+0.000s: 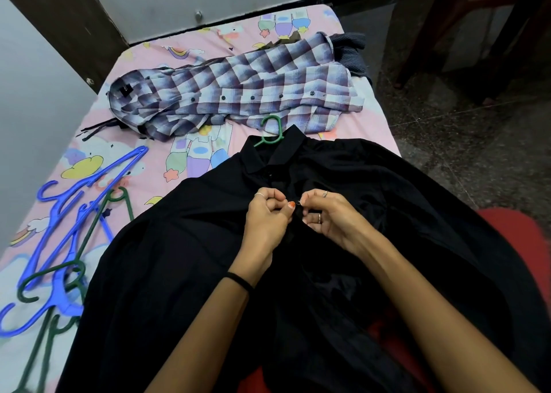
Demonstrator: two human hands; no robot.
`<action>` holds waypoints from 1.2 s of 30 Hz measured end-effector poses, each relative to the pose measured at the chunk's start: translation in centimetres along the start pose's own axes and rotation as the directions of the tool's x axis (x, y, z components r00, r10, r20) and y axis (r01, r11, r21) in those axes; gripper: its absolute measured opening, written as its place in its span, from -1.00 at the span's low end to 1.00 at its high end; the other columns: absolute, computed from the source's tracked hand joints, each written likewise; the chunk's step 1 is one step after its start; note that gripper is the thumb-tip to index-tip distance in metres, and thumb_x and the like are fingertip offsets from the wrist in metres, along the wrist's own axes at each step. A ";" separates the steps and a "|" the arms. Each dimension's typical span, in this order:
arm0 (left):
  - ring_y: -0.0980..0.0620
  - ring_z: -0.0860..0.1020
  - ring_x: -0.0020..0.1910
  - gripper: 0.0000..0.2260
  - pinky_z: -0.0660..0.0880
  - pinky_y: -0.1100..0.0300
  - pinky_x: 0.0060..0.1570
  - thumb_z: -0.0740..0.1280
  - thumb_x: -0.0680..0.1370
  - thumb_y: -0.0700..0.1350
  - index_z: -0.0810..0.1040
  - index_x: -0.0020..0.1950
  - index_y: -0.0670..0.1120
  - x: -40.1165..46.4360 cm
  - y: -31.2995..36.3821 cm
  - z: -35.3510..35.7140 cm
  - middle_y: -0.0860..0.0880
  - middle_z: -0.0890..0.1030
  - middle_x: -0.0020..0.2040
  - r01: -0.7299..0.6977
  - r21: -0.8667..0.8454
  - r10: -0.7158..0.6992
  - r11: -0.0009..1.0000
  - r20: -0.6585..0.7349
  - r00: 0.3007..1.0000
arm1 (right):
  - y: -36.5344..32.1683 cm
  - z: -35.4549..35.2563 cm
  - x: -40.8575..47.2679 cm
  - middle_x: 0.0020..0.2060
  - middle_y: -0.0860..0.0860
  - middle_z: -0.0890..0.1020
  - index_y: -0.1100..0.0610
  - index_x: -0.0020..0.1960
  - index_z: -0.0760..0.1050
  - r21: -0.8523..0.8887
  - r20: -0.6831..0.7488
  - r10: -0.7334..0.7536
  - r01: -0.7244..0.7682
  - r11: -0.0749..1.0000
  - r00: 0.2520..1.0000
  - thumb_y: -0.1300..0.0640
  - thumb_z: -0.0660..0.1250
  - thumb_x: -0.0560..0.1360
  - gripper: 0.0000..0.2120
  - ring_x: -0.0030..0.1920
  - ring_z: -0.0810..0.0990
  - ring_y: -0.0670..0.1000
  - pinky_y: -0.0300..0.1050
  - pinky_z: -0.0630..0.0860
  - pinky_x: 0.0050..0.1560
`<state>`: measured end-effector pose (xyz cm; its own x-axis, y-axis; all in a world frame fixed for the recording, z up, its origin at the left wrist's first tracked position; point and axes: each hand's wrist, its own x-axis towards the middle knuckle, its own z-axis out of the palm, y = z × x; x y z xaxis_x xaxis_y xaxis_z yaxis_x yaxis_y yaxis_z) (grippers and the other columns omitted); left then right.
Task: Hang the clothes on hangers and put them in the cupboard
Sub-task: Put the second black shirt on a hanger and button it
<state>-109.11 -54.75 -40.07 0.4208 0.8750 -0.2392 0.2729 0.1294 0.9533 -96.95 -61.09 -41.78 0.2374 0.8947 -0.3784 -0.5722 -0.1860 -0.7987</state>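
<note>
Black shirt (343,258) lies spread face-up over the near end of the bed (208,39), collar pointing away from the person, with a green hanger (272,131) inside it; only the hook and part of one shoulder show at the collar. Left hand (268,216): fingers curled tight, thumb and forefinger pinching the shirt's front placket just below the collar. Right hand (326,213): fingers likewise curled, thumb and forefinger pinching the opposite edge of the placket; the fingertips of both hands nearly meet at a small button (299,203). Rings are seen on both hands, a black band on the left wrist. Beyond the shirt's collar lies a checked shirt (238,94), laid flat across the bed. Left of the black shirt, a loose heap of blue hangers (74,213) and dark green hangers (44,276) rests on the patterned sheet.
</note>
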 end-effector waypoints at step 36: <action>0.22 0.57 -0.33 -0.76 0.46 0.34 -0.23 0.28 0.59 0.07 0.66 -0.11 -0.02 2.1 1.0 -5.8 0.07 0.64 -0.32 -0.038 0.457 -0.119 0.889 0.310 0.943 | 0.5 -0.8 -0.1 -0.43 -0.12 0.48 0.05 -0.30 0.47 -0.734 -0.134 -0.190 0.031 0.678 0.973 0.02 0.44 0.47 -0.76 -0.43 0.41 -0.18 -0.26 0.35 -0.31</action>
<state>-112.98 -50.06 -38.59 0.6325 0.6654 -0.3964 0.6221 -0.1314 0.7719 -96.62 -61.63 -42.47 0.4449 0.8510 -0.2792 0.1957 -0.3965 -0.8969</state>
